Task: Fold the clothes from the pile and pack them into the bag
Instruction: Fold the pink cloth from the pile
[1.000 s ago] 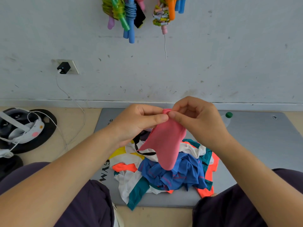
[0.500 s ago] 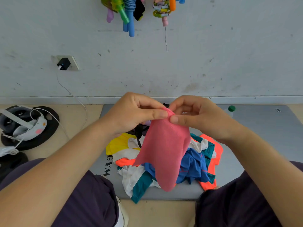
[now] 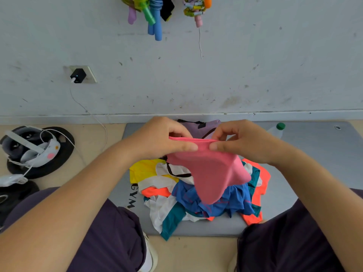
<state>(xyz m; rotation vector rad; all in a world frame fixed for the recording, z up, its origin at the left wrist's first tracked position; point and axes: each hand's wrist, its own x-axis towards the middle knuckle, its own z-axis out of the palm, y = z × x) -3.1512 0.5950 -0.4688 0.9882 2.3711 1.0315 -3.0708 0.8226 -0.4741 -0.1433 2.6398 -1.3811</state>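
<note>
Landmark: clothes pile (image 3: 198, 193), centre of grey mat (image 3: 314, 163).

- Above the pile: blocked. Left hand (image 3: 159, 140) and right hand (image 3: 245, 142) hold a pink garment (image 3: 208, 173) that hangs down onto it.
- Right of the pile: bare mat, open passage; a plastic bottle (image 3: 277, 130) lies at the far edge.
- Left of the pile: narrow bare strip of mat, then bare floor (image 3: 94, 146) with a white cable (image 3: 92, 116) across it; headset (image 3: 31, 150) further left.
- Behind the pile: purple bag (image 3: 200, 127), then wall (image 3: 235, 75).
- Near side: knees on both flanks, a floor gap between them.

Both hands (image 3: 204, 143) pinch a pink garment (image 3: 208, 171) above the pile (image 3: 188, 195)
</note>
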